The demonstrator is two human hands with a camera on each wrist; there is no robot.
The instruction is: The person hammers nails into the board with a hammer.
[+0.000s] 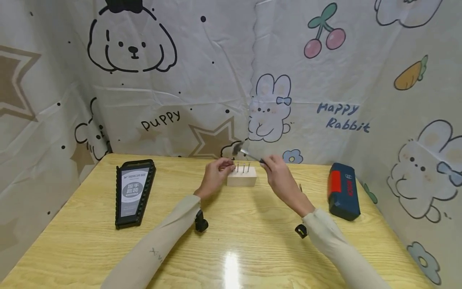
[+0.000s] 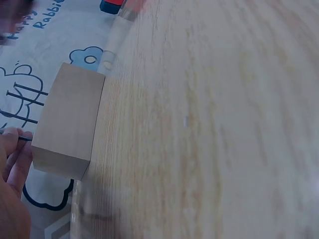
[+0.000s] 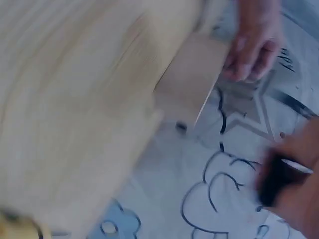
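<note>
A pale wooden block (image 1: 241, 181) sits near the table's back edge, with three thin nails (image 1: 248, 167) standing upright in its top. At the block's left end my left hand (image 1: 215, 174) pinches another nail (image 2: 25, 138) between thumb and fingers, its point right at the wood. My right hand (image 1: 279, 176) grips a hammer (image 1: 252, 155) by its dark handle, to the right of the block. The hammer's head is raised above the nails at the left end. In the right wrist view the black handle (image 3: 279, 181) is blurred in my fist.
On the left of the table lies a black wrench-set case (image 1: 134, 192) with a printed label. A dark blue and red Bosch case (image 1: 343, 192) lies at the right. Behind the table hangs a printed cloth (image 1: 213, 92), close to its back edge.
</note>
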